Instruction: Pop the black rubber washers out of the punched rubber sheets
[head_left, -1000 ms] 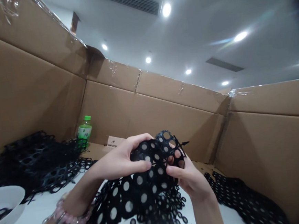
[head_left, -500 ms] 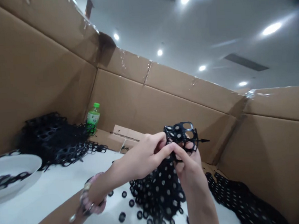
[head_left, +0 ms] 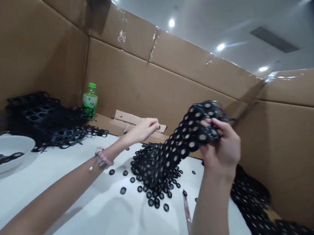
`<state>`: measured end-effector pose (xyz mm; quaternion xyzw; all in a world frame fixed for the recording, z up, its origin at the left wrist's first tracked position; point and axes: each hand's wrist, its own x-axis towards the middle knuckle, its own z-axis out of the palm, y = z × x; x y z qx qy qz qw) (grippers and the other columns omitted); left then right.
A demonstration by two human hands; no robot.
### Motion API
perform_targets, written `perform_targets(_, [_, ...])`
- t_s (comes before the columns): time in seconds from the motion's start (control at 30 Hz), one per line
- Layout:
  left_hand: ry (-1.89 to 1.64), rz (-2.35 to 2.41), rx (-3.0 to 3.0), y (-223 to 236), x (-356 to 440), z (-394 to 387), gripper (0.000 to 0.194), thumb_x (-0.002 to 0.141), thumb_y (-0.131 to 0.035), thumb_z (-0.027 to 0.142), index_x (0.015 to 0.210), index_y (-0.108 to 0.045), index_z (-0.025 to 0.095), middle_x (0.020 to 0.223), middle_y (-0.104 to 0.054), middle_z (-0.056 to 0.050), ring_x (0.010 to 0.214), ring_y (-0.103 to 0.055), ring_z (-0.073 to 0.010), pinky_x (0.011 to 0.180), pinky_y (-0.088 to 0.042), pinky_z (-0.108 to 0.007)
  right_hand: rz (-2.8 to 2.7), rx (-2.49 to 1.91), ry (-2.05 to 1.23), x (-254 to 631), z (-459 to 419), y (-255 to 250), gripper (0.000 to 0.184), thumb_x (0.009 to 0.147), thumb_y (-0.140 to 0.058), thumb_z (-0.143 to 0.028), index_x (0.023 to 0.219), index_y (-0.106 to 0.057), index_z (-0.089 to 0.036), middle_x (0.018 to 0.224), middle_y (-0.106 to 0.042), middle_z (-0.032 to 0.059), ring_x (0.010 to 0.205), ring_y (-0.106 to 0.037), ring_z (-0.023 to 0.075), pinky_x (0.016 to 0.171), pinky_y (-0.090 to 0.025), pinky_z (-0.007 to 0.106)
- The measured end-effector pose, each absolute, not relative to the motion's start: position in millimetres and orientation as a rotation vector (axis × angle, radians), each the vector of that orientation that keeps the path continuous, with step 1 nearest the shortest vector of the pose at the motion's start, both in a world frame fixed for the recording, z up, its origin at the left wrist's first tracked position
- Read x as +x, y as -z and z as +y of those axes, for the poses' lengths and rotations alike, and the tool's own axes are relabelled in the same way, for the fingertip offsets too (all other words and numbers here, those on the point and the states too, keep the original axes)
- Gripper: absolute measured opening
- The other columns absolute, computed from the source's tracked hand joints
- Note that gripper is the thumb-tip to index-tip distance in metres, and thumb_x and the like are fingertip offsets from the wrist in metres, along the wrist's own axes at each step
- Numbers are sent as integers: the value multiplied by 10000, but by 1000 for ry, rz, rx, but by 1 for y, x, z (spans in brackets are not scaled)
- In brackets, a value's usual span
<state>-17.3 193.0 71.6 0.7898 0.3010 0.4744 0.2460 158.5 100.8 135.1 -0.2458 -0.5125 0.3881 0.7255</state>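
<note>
A black sheet dotted with round pale holes (head_left: pixel 182 141) is bunched in my right hand (head_left: pixel 220 147), its fingers closed round the upper end. The sheet slopes down to the left, its lower end over a heap of small black rings (head_left: pixel 146 161) on the white table. My left hand (head_left: pixel 144 129) is apart from the sheet, above the far table edge. Its thumb and fingers pinch together, with a small dark piece at their tips that looks like one of the rings.
On the left stands a white bowl (head_left: pixel 9 143) with black pieces inside. Behind it lies a pile of black webbed scrap (head_left: pixel 48 118) beside a green-capped bottle (head_left: pixel 90 101). More dotted black sheets (head_left: pixel 250 200) lie at right. A thin red stick (head_left: pixel 187 207) lies in front. Cardboard walls (head_left: pixel 186 75) surround the table.
My left hand has come away from the sheet to the left. My right hand has moved right with the sheet, which now stretches out lengthwise. The view has tilted down.
</note>
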Motion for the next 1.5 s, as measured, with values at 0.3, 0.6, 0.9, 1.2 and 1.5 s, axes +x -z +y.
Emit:
perform_targets(0.3, [-769,1011,2738,4,27,199,67,717,-535,163,771,-574,157,761,-623,-52,672,-561,-170,568,-378,-239,-1177,-632,-994,165,112,-129,207,594,-727,-213,592,-523,-186,615,-631,-36,520,-589,75,418,-466,135])
perform_targets(0.6, [-1793,792,2324,-105,-14,121,313,855,-416,318,581,-428,169,499,-368,51,453,-320,-73,443,-259,-209,-1428,-492,-1008,155,119,-120,159,619,-733,-170,721,-623,-220,804,-673,-36,764,-639,119,669,-547,213])
perform_targets(0.9, [-1554,771,2288,-113,-22,111,296,781,-555,304,558,-420,164,510,-361,54,460,-300,-59,429,-230,-191,-1435,-553,-710,124,104,-120,158,648,-698,-163,762,-625,-242,794,-655,-42,802,-630,133,795,-508,290])
perform_targets(1.2, [-1455,664,2115,-112,-22,114,318,820,-501,345,575,-416,161,546,-354,45,510,-398,-68,452,-329,-166,-1352,-538,-659,113,97,-119,187,597,-733,-156,727,-623,-234,770,-645,-39,741,-627,131,726,-531,281])
perform_targets(1.5, [-1240,299,1843,-105,-16,122,193,848,-415,288,754,-508,148,693,-502,2,623,-520,-96,593,-471,-215,-1343,-544,-901,121,103,-118,154,610,-707,-206,725,-607,-225,753,-650,-28,711,-645,171,605,-569,310])
